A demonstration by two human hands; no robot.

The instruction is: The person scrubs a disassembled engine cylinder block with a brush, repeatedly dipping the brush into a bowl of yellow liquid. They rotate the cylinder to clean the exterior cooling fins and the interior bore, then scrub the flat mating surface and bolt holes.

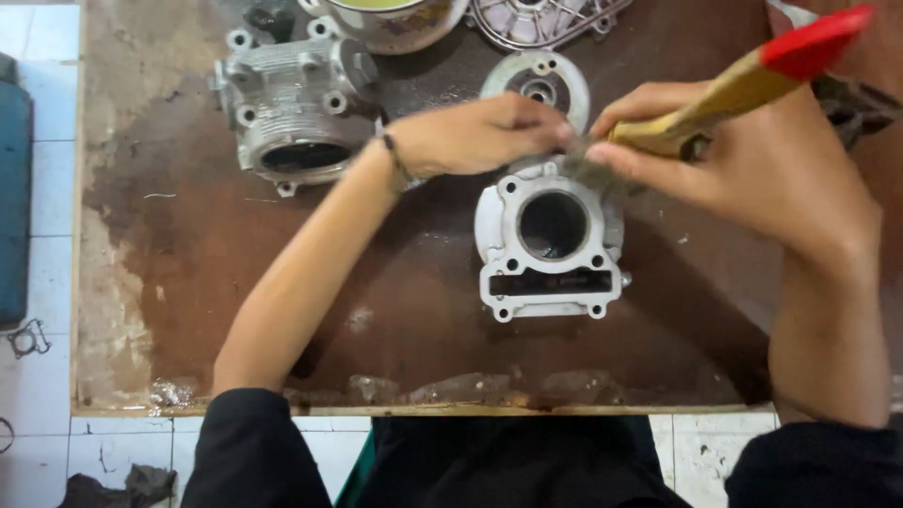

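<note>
A silver engine cylinder block (550, 246) with a round bore stands on the stained brown board (235, 273). My right hand (743, 169) grips a paintbrush (752, 80) with a wooden handle and red tip; its bristles touch the block's far top edge. My left hand (475, 136) reaches across, and its fingertips pinch at the bristles right above the block. A dark band circles my left wrist.
A second finned cylinder part (296, 103) lies at the back left. Behind are a bowl (395, 21), a round metal cover (538, 83) and a ribbed casing (541, 21). A blue object (13, 202) and white floor tiles lie left of the board.
</note>
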